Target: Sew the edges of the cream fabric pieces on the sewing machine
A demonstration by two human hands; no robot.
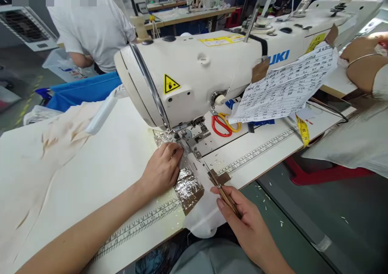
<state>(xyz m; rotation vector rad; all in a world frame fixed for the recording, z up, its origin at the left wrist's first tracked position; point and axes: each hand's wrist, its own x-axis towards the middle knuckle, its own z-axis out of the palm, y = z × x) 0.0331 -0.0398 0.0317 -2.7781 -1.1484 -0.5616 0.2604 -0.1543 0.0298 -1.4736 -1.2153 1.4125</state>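
Note:
My left hand (162,167) is closed at the needle area of a white sewing machine (188,76), its fingers curled down by the presser foot; what they hold is hidden. In my right hand (242,217) is a thin pointed tool with a wooden handle (228,200), its metal tip pointing up and left towards the needle plate. White fabric (204,217) lies between my hands and hangs over the table's front edge. Brown shiny tape (188,187) covers the tabletop beside my left hand.
Red and yellow-handled scissors (222,125) lie behind the needle plate. A handwritten sheet (281,88) hangs from the machine, near a yellow tape measure (303,130). Pale fabric (60,144) lies at left. One person in white (93,27) is behind; another sits at right.

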